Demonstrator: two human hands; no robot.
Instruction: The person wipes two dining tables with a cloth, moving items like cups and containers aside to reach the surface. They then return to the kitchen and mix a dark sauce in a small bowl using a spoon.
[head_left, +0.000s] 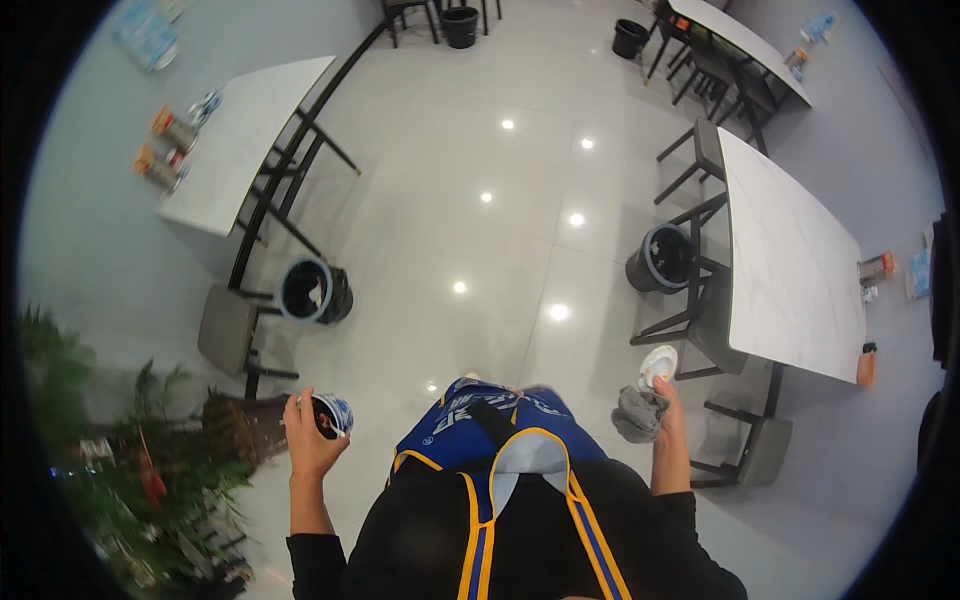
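Note:
My left hand (313, 439) grips a blue-and-white bowl (342, 411) by its rim. Dark contents and a pale utensil, perhaps a spoon, show inside it. On the other side, my right hand (670, 412) holds a small white dish (659, 365) with yellowish stains, tilted up on edge. A crumpled grey cloth (639, 414) hangs from the same hand, just below the dish. Both hands are held out at my sides, above the floor, well apart from each other.
Shiny tiles (510, 240) stretch ahead between a left table (255, 127) and a right table (787, 247). Lined bins (337, 296) (645, 266) stand beside them. Stools (229, 330) (765, 450) flank the way. A leafy potted plant (165, 465) is close on my left.

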